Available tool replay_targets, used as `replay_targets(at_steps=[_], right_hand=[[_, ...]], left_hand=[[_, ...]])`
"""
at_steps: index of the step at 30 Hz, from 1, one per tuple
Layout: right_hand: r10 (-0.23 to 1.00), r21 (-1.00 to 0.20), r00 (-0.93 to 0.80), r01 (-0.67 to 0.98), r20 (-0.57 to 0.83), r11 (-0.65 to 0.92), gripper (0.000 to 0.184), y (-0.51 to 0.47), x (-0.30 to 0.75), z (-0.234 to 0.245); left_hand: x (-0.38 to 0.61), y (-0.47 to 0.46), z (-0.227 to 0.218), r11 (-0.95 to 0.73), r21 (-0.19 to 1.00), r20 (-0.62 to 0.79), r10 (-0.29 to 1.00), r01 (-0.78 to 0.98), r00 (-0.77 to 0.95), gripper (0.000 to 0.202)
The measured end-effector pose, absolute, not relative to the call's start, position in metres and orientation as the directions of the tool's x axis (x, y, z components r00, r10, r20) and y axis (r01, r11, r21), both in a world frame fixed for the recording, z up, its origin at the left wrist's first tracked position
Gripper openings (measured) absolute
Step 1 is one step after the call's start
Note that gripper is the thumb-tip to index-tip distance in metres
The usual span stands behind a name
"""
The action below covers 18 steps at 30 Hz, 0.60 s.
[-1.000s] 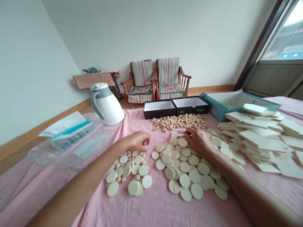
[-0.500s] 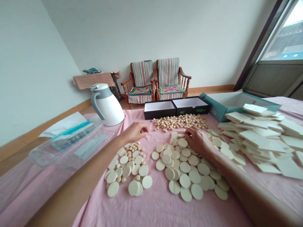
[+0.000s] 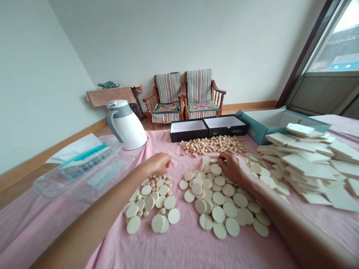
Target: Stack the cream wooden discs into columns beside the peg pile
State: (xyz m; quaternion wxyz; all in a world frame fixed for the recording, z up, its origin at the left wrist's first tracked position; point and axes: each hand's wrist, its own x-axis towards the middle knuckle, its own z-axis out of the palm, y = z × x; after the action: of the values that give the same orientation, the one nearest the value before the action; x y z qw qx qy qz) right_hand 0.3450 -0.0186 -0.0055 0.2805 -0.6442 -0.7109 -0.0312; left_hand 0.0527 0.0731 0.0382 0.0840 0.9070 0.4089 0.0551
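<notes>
A person's right hand point(image 3: 234, 167) presses its fingers point(image 3: 223, 157) to the top of a spread of cream discs point(image 3: 218, 198), while the left hand point(image 3: 157, 164), fingers curled inward, hangs just above a smaller pile of discs and pellets point(image 3: 151, 198) on a pink cloth point(image 3: 179, 243); whether either hand grasps anything cannot be told. A heap of round pellets point(image 3: 211, 145) lies before two open black boxes point(image 3: 189, 130), and square cream tiles point(image 3: 303, 164) are strewn over a teal box point(image 3: 269, 121).
</notes>
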Motion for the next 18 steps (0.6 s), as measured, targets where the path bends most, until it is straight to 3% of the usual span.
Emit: replay_targets(at_steps=[4,8,10,12,15,18], right_hand=[[0.899,-0.329,-0.014,0.928,0.437,0.175,0.015,-0.019,0.345,-0.005],[0.9,-0.337,-0.015,0.924,0.436,0.179,0.016,-0.019,0.345,-0.005],[0.901,-0.336,-0.015,0.925,0.434,0.177,0.015,-0.019,0.345,-0.006],[0.9,-0.329,-0.018,0.927,0.435,0.177,0.014,-0.018,0.345,-0.006],[0.899,-0.322,-0.024,0.929,0.437,0.182,0.015,-0.018,0.346,-0.007],[0.9,-0.316,-0.024,0.932,0.436,0.178,0.016,-0.018,0.346,-0.007]], left_hand=[[0.079,0.089,0.042,-0.628,0.247,0.175,0.778,0.738,0.604,0.013],[0.093,0.101,0.047,-0.582,0.367,0.39,0.804,0.726,0.448,0.025],[0.089,0.098,0.05,-0.602,0.414,0.416,0.793,0.683,0.446,0.022],[0.078,0.09,0.053,-0.646,0.406,0.327,0.763,0.647,0.557,0.016],[0.06,0.072,0.058,-0.714,0.398,0.048,0.643,0.576,0.764,0.013],[0.049,0.055,0.062,-0.754,0.388,-0.121,0.529,0.53,0.84,0.014]])
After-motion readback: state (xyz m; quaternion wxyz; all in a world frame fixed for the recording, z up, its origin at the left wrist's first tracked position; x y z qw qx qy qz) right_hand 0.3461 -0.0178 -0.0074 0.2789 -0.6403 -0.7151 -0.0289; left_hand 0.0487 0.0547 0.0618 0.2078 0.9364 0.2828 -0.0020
